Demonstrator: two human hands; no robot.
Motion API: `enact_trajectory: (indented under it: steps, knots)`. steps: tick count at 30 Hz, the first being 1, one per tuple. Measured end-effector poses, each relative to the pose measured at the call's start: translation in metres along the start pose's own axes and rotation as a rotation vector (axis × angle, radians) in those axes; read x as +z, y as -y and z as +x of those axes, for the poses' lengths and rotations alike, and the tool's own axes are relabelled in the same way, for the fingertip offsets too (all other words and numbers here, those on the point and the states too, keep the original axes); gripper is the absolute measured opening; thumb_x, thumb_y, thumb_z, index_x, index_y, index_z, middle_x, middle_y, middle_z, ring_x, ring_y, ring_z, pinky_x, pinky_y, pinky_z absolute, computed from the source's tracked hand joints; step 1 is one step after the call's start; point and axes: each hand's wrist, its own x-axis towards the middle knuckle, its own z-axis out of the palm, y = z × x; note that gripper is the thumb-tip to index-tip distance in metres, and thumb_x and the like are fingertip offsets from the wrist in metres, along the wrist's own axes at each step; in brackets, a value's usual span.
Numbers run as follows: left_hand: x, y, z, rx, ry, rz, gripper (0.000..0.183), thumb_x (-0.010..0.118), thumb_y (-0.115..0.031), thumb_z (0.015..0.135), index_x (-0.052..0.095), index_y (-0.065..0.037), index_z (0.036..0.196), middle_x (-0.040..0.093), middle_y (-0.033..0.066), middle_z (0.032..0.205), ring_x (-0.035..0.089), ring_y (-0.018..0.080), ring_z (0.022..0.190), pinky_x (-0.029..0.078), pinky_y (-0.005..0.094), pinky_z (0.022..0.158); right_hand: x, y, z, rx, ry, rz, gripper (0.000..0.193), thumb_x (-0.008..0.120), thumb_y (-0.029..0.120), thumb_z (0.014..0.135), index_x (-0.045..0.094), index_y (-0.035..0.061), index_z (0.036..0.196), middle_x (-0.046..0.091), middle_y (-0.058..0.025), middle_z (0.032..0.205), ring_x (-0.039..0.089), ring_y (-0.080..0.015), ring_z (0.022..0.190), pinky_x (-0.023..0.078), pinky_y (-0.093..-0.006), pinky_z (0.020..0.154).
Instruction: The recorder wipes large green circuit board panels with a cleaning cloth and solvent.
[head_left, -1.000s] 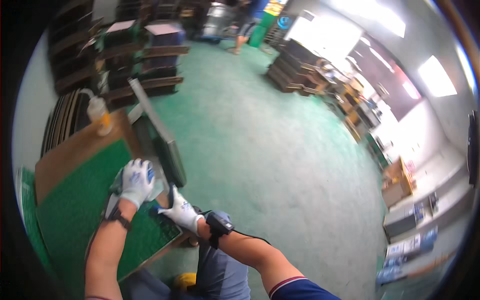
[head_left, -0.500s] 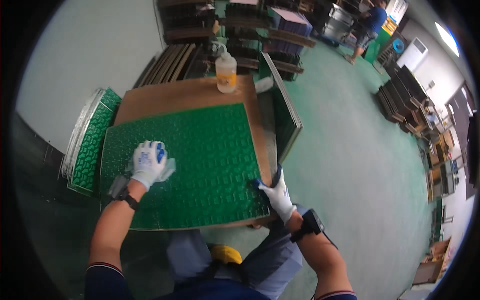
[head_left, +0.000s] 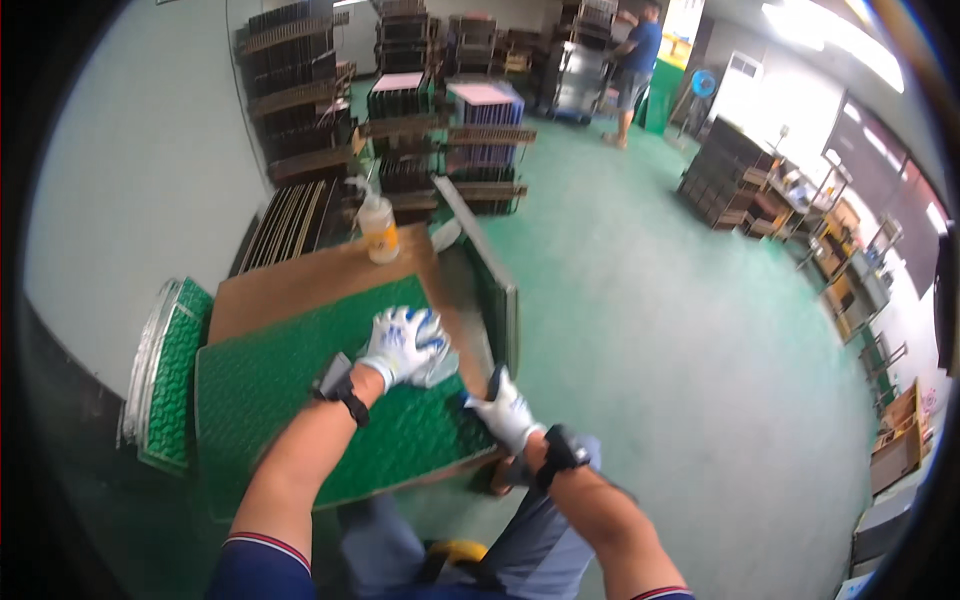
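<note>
Through the head camera I look down on two hands in white work gloves with blue palms and fingertips. Left of centre in the frame lies a green textured panel (head_left: pixel 285 375), on a larger brown board (head_left: pixel 290 285) that shows beyond its far edge.

The left hand (head_left: pixel 405 340), near the middle of the frame, is palm down over a pale, crumpled cloth (head_left: pixel 438 370) on the right part of the panel. Its fingers reach forward, slightly bent; I cannot tell whether they pinch the cloth or only cover it.

The right hand (head_left: pixel 508 415), just below and to the right, is at the panel's near right corner. I see its thumb and a finger spread apart; the other fingers are hidden, so I cannot tell whether it grips the edge.

A clear bottle with an orange label (head_left: pixel 380 235) stands on the board's far part. To its right a grey-edged panel (head_left: pixel 490 260) leans upright. At the left of the frame stand more green panels (head_left: pixel 175 370). Dark racks (head_left: pixel 290 80) fill the upper left; a co-worker (head_left: pixel 640 60) stands at upper right of centre.
</note>
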Motion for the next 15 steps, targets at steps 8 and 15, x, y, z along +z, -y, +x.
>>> enact_trajectory:
  steps: [8, 15]
  knots:
    - [-0.078, 0.082, -0.116, -0.038, -0.131, -0.095, 0.055, 0.076, -0.016, 0.093, 0.06, -0.007, 0.145, 0.062, 0.0158, 0.144, 0.057, 0.036, 0.133, 0.043, 0.0449, 0.116, -0.078, 0.067, -0.067, -0.219, -0.398, 0.216, 0.066, 0.077, 0.039, 0.094, 0.059, -0.0028, 0.141, 0.066, -0.0269, 0.133, 0.065, -0.0399, 0.123, 0.051, -0.043, 0.106]
    - [-0.072, 0.141, -0.209, -0.137, -0.147, -0.138, 0.061, 0.075, -0.011, 0.093, 0.053, -0.007, 0.15, 0.061, 0.0167, 0.146, 0.057, 0.0363, 0.135, 0.043, 0.0456, 0.117, -0.033, 0.058, -0.17, -0.378, 0.122, 0.121, 0.034, 0.077, 0.031, 0.089, 0.074, 0.0008, 0.103, 0.075, -0.0225, 0.098, 0.076, -0.0331, 0.092, 0.058, -0.0434, 0.08]
